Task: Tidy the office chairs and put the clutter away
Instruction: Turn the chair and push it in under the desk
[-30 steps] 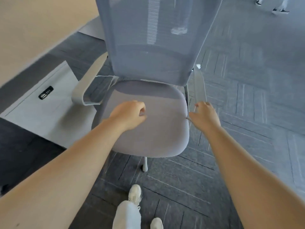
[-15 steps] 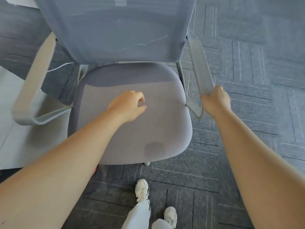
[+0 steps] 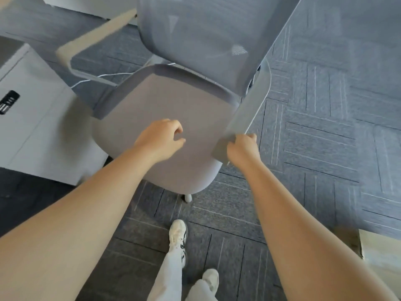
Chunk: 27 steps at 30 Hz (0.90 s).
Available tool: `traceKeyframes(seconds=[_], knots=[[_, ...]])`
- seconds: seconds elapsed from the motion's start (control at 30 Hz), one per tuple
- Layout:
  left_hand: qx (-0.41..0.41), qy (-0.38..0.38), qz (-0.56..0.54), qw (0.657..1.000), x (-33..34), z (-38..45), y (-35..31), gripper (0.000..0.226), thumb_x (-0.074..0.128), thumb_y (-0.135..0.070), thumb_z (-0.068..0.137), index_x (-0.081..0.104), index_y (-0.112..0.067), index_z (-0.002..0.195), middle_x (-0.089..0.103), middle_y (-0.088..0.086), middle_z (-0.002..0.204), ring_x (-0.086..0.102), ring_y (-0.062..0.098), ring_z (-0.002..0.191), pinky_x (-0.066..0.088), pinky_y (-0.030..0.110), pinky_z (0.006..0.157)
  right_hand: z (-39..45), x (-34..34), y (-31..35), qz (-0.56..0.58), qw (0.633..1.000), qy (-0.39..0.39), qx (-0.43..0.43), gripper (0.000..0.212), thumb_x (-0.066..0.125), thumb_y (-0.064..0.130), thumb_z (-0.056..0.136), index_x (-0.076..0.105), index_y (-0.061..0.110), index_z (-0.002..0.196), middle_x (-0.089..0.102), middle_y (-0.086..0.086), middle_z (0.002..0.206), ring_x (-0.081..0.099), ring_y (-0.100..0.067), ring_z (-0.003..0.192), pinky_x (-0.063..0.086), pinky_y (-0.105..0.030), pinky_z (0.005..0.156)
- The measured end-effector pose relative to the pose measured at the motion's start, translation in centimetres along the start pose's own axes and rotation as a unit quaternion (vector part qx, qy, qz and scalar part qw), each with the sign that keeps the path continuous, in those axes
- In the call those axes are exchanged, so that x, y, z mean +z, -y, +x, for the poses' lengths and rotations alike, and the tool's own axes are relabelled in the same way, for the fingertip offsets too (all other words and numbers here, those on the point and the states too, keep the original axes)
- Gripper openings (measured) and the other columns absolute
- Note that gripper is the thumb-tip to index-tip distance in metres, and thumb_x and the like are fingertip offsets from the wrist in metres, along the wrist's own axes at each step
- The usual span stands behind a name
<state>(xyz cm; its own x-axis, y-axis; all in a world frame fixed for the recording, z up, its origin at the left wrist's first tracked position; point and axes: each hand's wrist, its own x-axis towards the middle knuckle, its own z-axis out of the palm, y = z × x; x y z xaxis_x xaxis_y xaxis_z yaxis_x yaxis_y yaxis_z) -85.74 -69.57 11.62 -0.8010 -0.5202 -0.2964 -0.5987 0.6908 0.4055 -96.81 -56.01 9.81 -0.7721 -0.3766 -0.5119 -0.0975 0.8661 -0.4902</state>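
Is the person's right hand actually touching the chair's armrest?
Touching. The head view shows the right hand closed over the front end of the grey armrest, its fingers curled over the edge with no gap.

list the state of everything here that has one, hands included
office chair: upright on the carpet, seat bare, turned at an angle to the viewer
right armrest: gripped at its front end
left armrest: free, nothing touching it
right hand: closed on the right armrest
left hand: over the seat, fingers loosely curled, holding nothing
white cabinet: standing left of the chair, shut
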Motion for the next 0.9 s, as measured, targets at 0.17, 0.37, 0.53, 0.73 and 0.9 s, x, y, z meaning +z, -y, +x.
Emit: traceKeyframes(seconds=[0.17,0.37,0.53,0.73,0.9], knots=[[-0.004,-0.019,-0.003,1.000,-0.8,-4.5,-2.1,0.033,0.053,-0.024,0.091,0.055,-0.007,0.119,0.055,0.012,0.128,0.052,0.029,0.117,0.043,0.039,0.097,-4.6,-2.5,-2.7,0.028,0.998,-0.012,-0.052,0.029,0.034,0.002,0.091,0.059,-0.010,0.097,0.049,-0.023,0.073,0.035,-0.021,0.055,0.024,-0.026,0.049],[0.035,-0.062,-0.011,0.997,-4.8,-7.2,-7.0,0.033,0.054,-0.024,0.091,0.055,-0.007,0.119,0.055,0.011,0.129,0.052,0.028,0.117,0.044,0.040,0.096,-9.1,-10.4,-2.9,0.042,0.988,-0.121,-0.082,0.033,0.038,0.010,0.096,0.055,0.003,0.124,0.063,-0.018,0.119,0.059,-0.033,0.092,0.041,-0.028,0.070],[0.078,-0.073,-0.012,0.994,-8.0,-8.7,-11.6,0.035,0.053,-0.025,0.091,0.053,-0.007,0.121,0.053,0.011,0.131,0.052,0.027,0.118,0.043,0.038,0.096,-11.8,-15.4,-3.0,0.056,0.975,-0.192,-0.092,0.036,0.037,0.007,0.094,0.052,0.002,0.127,0.058,-0.017,0.129,0.056,-0.034,0.110,0.045,-0.033,0.083],[0.088,-0.133,-0.017,0.987,-11.7,-8.8,-17.6,0.036,0.052,-0.028,0.091,0.053,-0.007,0.121,0.057,0.011,0.128,0.052,0.028,0.118,0.042,0.036,0.095,-11.7,-20.8,-3.1,0.074,0.965,-0.212,-0.137,0.039,0.036,0.008,0.095,0.048,0.007,0.132,0.052,-0.014,0.136,0.055,-0.033,0.115,0.047,-0.037,0.091],[0.052,-0.178,-0.054,0.981,-13.1,-7.0,-22.9,0.044,0.048,-0.036,0.092,0.046,-0.010,0.127,0.053,0.011,0.132,0.050,0.027,0.120,0.041,0.038,0.097,-8.9,-26.4,-2.5,0.054,0.956,-0.207,-0.200,0.038,0.038,0.007,0.094,0.050,0.007,0.130,0.052,-0.014,0.136,0.054,-0.031,0.116,0.045,-0.033,0.091]])
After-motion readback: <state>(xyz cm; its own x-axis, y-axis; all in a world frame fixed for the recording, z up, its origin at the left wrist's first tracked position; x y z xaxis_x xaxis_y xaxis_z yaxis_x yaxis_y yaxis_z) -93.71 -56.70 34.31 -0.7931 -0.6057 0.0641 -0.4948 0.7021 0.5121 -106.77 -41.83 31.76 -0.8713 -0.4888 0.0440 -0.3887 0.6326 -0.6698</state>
